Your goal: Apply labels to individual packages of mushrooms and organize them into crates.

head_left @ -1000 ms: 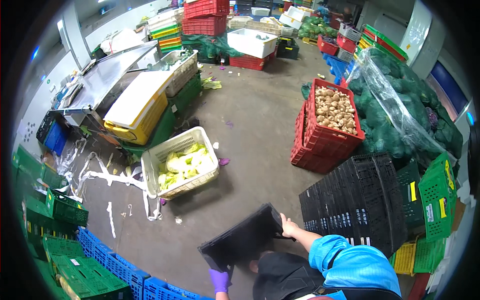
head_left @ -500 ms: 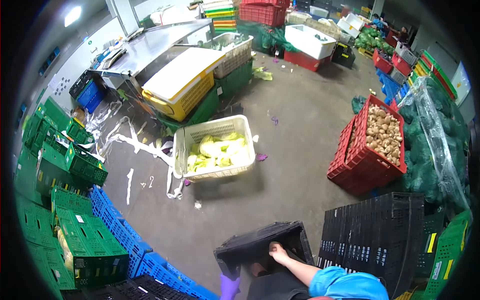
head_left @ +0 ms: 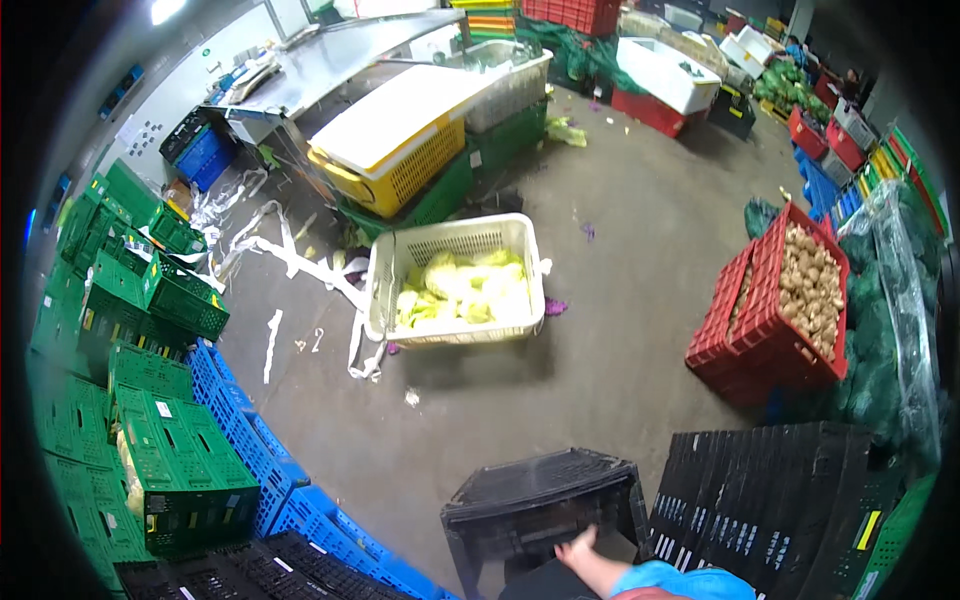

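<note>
My bare right hand (head_left: 577, 548) reaches into the black plastic crate (head_left: 535, 482) at the lower middle, below a short blue sleeve (head_left: 680, 582). Its fingers are spread against the dark inside, and nothing shows in them. The crate is tilted, its opening facing me. Out of the picture is my left hand. Close on the right stands a row of stacked black crates (head_left: 755, 500). Farther ahead, a white basket (head_left: 385, 290) of pale green leafy vegetables (head_left: 465, 290) sits on the floor.
Red crates (head_left: 735, 320) of mushrooms (head_left: 808, 285) stand to the right beside green net sacks (head_left: 870, 320). Green crates (head_left: 190, 470) and blue crates (head_left: 235, 430) line the left. White strips (head_left: 300, 262) litter the floor near a metal table (head_left: 340, 60).
My purple-gloved left hand has left the picture. My right hand has shifted slightly right and down, its fingers now spread. The crate's opening faces me more. The whole view has shifted.
</note>
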Tool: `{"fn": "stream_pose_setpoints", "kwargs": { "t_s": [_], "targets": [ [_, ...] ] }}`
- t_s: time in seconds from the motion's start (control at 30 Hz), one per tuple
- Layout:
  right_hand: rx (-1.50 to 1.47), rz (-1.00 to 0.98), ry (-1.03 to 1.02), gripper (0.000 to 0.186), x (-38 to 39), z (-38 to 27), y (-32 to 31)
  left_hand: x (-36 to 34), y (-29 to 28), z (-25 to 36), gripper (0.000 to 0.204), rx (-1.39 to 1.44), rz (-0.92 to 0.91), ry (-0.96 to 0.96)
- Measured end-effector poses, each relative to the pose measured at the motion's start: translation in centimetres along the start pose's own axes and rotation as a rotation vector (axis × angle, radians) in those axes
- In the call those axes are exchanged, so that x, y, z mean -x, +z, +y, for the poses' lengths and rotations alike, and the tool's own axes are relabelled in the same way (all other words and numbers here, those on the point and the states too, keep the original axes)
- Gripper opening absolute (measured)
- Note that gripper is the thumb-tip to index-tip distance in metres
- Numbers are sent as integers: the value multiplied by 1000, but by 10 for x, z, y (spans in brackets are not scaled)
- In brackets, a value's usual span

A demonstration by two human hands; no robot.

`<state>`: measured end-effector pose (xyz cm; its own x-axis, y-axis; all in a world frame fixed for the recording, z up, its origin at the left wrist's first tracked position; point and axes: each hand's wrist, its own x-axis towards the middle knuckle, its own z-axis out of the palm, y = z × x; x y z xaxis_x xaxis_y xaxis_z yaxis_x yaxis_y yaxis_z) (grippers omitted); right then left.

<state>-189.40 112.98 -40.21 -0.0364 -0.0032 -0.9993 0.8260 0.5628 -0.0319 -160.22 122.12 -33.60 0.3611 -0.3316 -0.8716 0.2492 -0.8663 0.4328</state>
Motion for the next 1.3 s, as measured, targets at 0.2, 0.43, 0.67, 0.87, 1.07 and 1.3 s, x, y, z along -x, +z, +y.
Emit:
{"fn": "stream_pose_setpoints", "kwargs": {
  "t_s": [0.2, 0.43, 0.67, 0.87, 1.07, 1.3],
  "targets": [
    [15, -156, 125, 60, 151, -23, -68, 36, 23, 101, 53, -52, -18, 152],
    [5, -406, -198, 51, 193, -144, 21, 58, 41, 164, 51, -30, -46, 220],
    [9, -515, -269, 42, 209, -180, 61, 73, 40, 175, 50, 0, -49, 209],
    [-10, -511, -218, 36, 195, -149, 24, 75, 29, 170, 49, 13, -49, 220],
    [-55, -474, -33, 30, 163, -56, -54, 75, 0, 149, 48, 48, -63, 214],
    [206, -239, -575, 25, 67, 12, -44, 75, -88, 110, 46, 130, -51, 189]
  ]
}}
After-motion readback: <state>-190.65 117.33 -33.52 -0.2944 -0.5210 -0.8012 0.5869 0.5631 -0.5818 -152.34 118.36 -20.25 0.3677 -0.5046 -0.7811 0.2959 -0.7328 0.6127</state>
